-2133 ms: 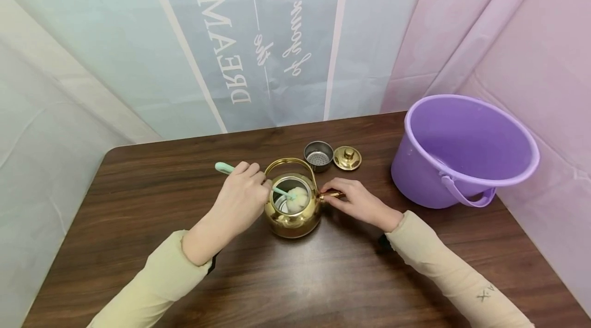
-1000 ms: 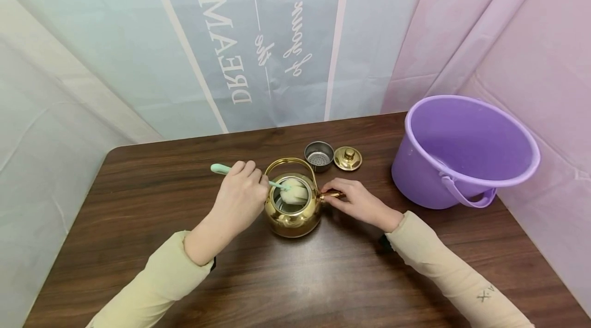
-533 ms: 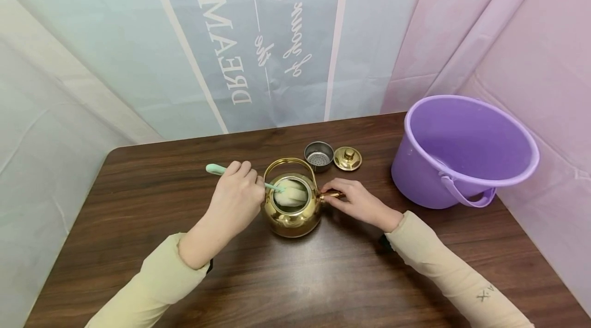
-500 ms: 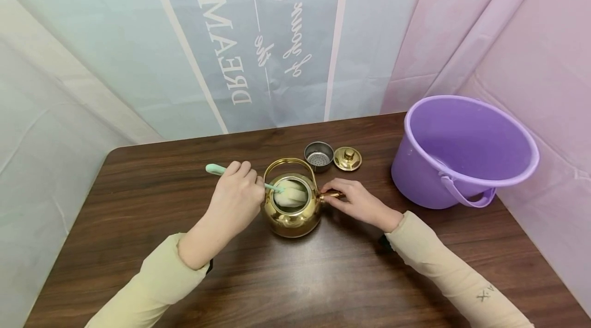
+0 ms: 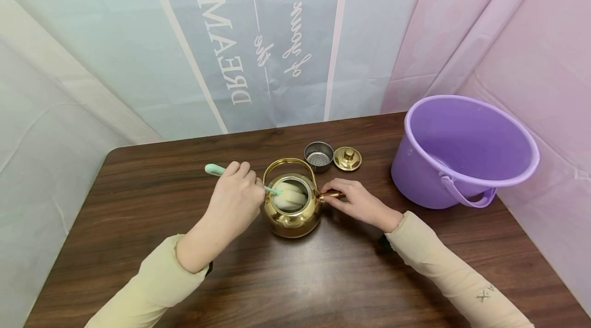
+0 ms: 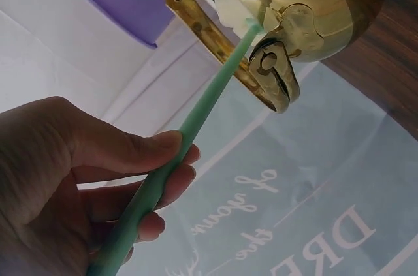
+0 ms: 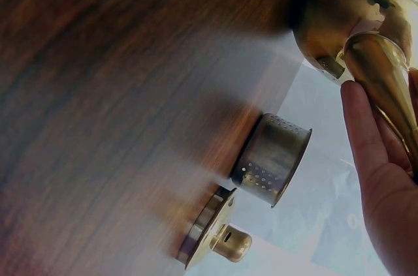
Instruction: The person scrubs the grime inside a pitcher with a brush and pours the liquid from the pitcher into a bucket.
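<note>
Right of the left grip (image 5: 235, 197), clamped on the brush (image 6: 204, 107), there's the kettle (image 5: 292, 223), brush head (image 5: 289, 197) inside; right grip (image 5: 356, 200) pinches the spout (image 7: 375, 64), strainer (image 5: 319, 156) and lid (image 5: 348, 159) beyond.

At right, a purple bucket (image 5: 417, 176) is being supported by the table (image 5: 138, 189); upper centre, a lettered backdrop (image 5: 277, 81) is being displayed.
</note>
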The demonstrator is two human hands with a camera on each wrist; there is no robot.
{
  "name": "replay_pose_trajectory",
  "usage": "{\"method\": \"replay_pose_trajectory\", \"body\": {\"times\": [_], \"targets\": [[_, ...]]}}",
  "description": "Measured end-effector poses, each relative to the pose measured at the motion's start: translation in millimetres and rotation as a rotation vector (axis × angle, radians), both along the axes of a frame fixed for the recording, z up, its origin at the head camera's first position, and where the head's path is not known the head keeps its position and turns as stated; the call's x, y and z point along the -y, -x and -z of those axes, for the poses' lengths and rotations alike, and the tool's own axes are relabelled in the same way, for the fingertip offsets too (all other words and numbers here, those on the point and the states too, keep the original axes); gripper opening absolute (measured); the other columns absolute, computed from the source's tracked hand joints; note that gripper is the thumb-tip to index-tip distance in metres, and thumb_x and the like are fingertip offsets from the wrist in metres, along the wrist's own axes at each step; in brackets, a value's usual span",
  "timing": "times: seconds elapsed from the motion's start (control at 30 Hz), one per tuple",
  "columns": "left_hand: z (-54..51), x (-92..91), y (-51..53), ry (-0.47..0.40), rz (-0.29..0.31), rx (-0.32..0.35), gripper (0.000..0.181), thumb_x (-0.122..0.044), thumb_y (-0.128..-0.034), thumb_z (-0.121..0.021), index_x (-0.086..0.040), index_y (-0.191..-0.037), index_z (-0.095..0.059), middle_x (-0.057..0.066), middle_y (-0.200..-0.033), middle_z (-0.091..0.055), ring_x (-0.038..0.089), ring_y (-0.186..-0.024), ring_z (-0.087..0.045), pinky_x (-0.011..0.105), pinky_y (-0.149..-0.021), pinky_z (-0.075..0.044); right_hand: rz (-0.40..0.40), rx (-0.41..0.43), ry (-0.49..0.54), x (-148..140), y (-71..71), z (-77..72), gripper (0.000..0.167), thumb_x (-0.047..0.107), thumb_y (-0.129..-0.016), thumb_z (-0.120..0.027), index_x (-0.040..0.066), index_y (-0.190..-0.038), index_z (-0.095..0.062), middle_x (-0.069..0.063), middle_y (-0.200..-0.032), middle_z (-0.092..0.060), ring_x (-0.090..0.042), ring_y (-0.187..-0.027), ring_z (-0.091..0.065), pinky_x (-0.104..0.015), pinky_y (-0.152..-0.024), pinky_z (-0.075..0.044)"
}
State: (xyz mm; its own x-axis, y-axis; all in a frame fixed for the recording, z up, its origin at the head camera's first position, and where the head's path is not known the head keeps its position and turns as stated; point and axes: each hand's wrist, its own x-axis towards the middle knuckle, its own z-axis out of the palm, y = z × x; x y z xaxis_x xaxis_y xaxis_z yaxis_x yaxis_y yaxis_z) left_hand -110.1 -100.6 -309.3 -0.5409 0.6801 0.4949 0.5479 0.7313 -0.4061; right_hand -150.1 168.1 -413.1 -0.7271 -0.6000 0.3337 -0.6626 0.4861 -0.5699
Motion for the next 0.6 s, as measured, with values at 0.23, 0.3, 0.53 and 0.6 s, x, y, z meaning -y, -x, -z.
{"method": "replay_pose_trajectory", "body": {"times": [0.23,0.3,0.53,0.6], "targets": [[2.8,-0.5,1.8,-0.012,0.002,-0.011,0.029,0.007,-0.0638,-0.052,-0.010,-0.046,-0.037,0.004,-0.047,-0.036,0.021,-0.053,-0.028,0.030,-0.059,-0.029,0.003,0.001,-0.009,-0.1,0.0,-0.1,0.014,0.014,-0.085,-0.063,0.010,-0.098,-0.063,0.001,-0.097,-0.063,-0.011,-0.093,-0.059,-0.031,-0.081,-0.048],[3.5,-0.6,2.3,-0.014,0.002,-0.014,0.030,0.007,-0.0649,-0.052,-0.010,-0.046,-0.037,0.004,-0.047,-0.036,0.021,-0.053,-0.028,0.030,-0.059,-0.029,0.004,0.001,-0.011,-0.1,0.0,-0.3,0.014,0.014,-0.085,-0.063,0.010,-0.098,-0.063,0.001,-0.097,-0.063,-0.011,-0.094,-0.059,-0.031,-0.081,-0.048],[6.9,-0.4,6.1,-0.039,0.015,-0.026,0.028,0.007,-0.0654,-0.055,-0.009,-0.046,-0.041,0.005,-0.047,-0.039,0.022,-0.053,-0.030,0.030,-0.059,-0.029,0.009,0.006,-0.014,-0.1,0.1,-0.2,0.014,0.015,-0.085,-0.063,0.010,-0.099,-0.063,0.001,-0.097,-0.063,-0.011,-0.094,-0.059,-0.031,-0.081,-0.048],[7.7,0.0,6.8,-0.046,0.019,-0.023,0.025,0.006,-0.0651,-0.055,-0.008,-0.047,-0.044,0.005,-0.048,-0.040,0.022,-0.054,-0.031,0.030,-0.059,-0.029,0.009,0.008,-0.015,-0.1,0.1,-0.1,0.014,0.015,-0.085,-0.063,0.010,-0.099,-0.063,0.001,-0.097,-0.063,-0.011,-0.094,-0.059,-0.031,-0.081,-0.048]]}}
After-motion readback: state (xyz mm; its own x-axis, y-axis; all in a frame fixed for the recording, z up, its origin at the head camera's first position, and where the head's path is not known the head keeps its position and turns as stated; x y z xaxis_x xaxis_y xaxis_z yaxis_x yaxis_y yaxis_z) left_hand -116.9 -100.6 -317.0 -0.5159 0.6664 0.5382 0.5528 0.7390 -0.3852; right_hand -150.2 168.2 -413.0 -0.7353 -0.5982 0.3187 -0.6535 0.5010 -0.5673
